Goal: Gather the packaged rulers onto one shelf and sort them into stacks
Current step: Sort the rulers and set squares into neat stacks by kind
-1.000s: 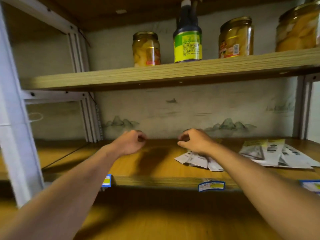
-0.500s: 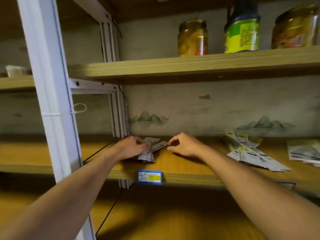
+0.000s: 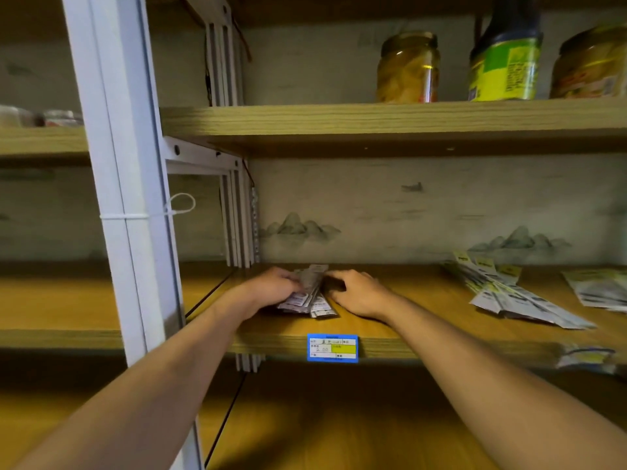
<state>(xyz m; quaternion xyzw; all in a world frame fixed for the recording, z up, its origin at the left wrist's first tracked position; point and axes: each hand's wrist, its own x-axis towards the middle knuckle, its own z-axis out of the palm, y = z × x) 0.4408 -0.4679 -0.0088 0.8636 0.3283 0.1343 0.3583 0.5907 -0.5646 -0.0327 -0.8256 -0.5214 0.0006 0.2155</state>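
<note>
— Where's the small bundle of packaged rulers (image 3: 310, 295)?

— On the middle shelf (image 3: 407, 320), near its left end, lying between my two hands. My left hand (image 3: 274, 288) curls its fingers over the bundle's left side, gripping it. My right hand (image 3: 356, 293) is cupped against the right edge, fingers bent; whether it truly grips I cannot tell.

— Anything hard to see?

— My left hand hides part of the bundle. Further right, a fanned pile of ruler packs (image 3: 509, 293) lies well apart, and another pile (image 3: 597, 291) is cut off at the frame edge.
</note>
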